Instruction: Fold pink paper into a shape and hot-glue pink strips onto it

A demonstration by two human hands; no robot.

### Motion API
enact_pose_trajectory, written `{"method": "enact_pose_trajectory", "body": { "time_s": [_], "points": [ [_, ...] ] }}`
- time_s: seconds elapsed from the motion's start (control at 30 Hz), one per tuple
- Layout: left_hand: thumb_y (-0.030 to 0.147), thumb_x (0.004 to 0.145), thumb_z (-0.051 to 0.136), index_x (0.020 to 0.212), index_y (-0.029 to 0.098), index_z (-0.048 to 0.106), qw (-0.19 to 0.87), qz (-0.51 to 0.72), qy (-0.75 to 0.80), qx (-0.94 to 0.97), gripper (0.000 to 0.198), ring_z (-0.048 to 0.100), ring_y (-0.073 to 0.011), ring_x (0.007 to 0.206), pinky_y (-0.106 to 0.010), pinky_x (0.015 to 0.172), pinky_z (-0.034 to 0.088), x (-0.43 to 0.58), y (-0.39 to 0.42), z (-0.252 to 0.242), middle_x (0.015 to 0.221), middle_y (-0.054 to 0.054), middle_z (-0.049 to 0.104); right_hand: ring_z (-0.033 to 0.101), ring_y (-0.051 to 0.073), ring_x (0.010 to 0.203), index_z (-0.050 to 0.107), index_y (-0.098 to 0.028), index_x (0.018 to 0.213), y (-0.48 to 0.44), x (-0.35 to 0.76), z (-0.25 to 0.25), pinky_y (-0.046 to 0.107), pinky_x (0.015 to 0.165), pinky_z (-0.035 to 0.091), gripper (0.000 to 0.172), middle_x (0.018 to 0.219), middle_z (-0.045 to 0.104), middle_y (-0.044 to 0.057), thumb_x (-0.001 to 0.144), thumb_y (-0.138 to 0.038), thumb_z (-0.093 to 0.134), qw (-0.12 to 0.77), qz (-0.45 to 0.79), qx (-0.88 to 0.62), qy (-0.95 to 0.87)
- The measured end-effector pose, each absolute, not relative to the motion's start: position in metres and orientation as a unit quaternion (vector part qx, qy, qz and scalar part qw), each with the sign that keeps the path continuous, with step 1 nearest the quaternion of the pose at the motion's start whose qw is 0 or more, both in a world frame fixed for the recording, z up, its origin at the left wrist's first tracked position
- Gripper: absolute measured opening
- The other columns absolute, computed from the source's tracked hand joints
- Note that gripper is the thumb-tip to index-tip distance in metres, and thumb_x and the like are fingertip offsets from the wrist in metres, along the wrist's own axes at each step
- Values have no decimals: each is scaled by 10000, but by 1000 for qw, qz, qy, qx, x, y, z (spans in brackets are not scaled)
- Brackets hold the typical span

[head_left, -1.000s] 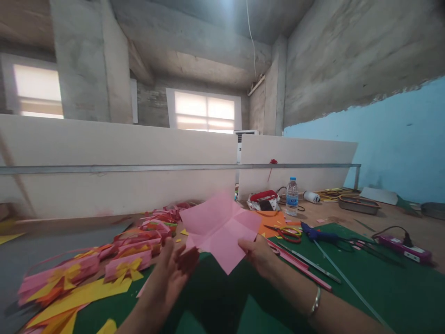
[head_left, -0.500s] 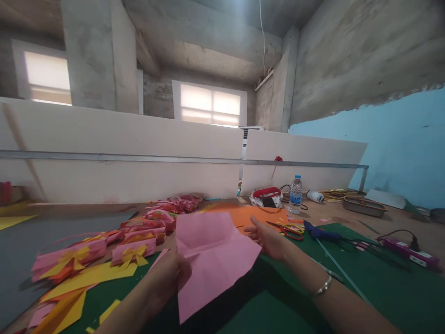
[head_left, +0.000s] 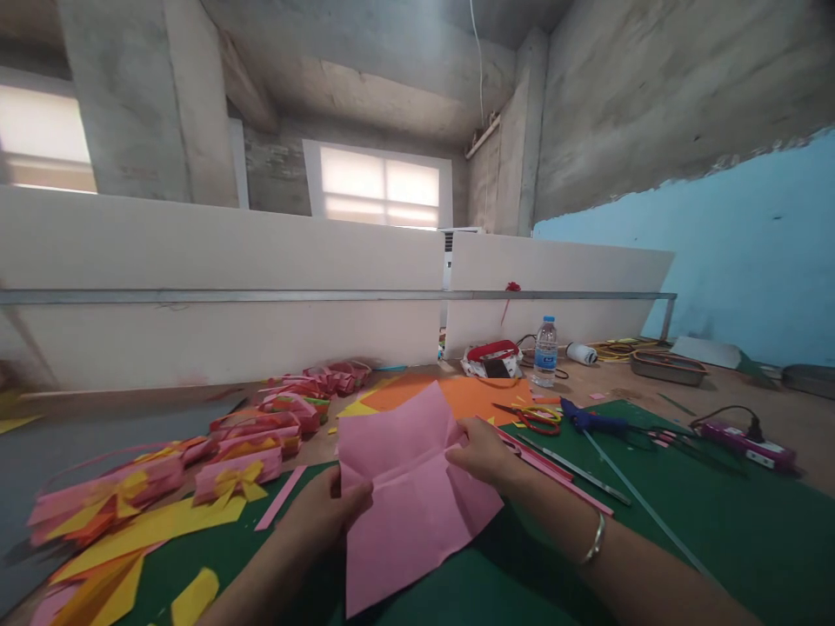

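Note:
A creased sheet of pink paper [head_left: 408, 513] is held up above the green cutting mat [head_left: 658, 530]. My left hand [head_left: 332, 509] grips its left edge, thumb across the front. On the opposite edge my right hand [head_left: 479, 452] pinches the paper, its thumb in front and the other fingers partly hidden behind. Fold lines cross the sheet, and its right side bends. Beside my left hand lies a pink paper strip [head_left: 280, 498]. To the right of my right hand are pink and red strips [head_left: 567, 482] and a silver pen-like tool [head_left: 577, 469].
Folded pink paper pieces with yellow bows [head_left: 238, 478] line the left. Yellow paper [head_left: 153, 530] lies nearer. Behind the sheet are orange paper [head_left: 417, 396] and red-handled scissors [head_left: 538, 420]. A blue glue gun [head_left: 593, 420], water bottle [head_left: 545, 356] and purple power strip [head_left: 747, 445] stand rightward.
My right hand has closed on the right edge of the pink paper, where before it was open beside it. My left thumb has moved onto the front. The view has shifted slightly right.

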State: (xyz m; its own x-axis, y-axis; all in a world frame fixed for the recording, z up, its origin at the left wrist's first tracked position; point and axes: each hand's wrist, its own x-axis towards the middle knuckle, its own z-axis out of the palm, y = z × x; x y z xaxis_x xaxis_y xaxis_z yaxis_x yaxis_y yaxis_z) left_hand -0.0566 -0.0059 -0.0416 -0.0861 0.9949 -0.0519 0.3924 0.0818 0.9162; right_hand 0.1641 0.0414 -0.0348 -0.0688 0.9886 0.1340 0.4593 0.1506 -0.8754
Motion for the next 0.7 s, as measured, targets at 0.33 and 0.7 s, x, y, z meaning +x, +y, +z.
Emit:
{"method": "enact_pose_trajectory", "body": {
  "time_s": [0.33,0.7],
  "points": [
    [95,544,474,718,156,586,235,279,687,629,216,640,-274,715,-309,568,406,-69,6,-54,693,-64,661,548,115,548,595,-144,771,27,156,-29,195,486,378,183,625,569,-20,605,-141,517,291,444,-534,-658],
    [250,635,527,725,168,583,168,214,696,665,134,641,-311,781,-343,611,423,-61,6,-58,790,-116,690,395,69,524,561,-144,672,19,154,-30,187,440,233,93,581,450,-57,613,-142,633,245,429,-510,-704]
  ]
}}
